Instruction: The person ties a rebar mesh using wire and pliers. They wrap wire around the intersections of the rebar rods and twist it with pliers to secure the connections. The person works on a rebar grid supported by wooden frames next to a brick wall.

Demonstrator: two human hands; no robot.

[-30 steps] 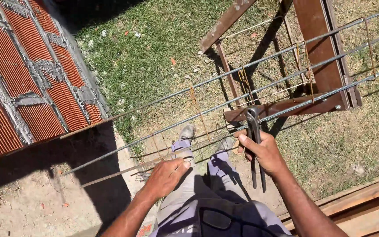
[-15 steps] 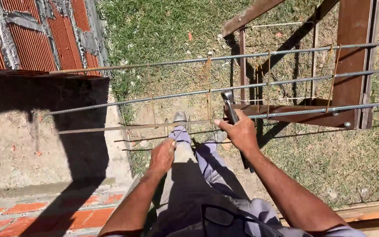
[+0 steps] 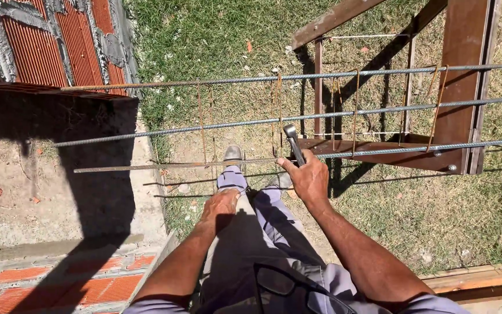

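Grass and dirt below a rebar cage [image 3: 332, 119] resting on a brown trestle [image 3: 460, 87]. Right hand [image 3: 308, 179] closed around pincers [image 3: 293, 143], head at the nearest bar; left hand [image 3: 219, 204] loosely curled on the thigh, empty. Risk: pincers slipping off the thin rusty stirrup [image 3: 279, 113], bar unsteadied.

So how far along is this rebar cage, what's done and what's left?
Done: several stirrups already sit around the bars on the right, over the wooden stand. In hand: the right hand holds pincers at the near bar beside a stirrup, while the left hand rests on the thigh. Left: the bars' left stretch toward the brick wall carries only a couple of stirrups.
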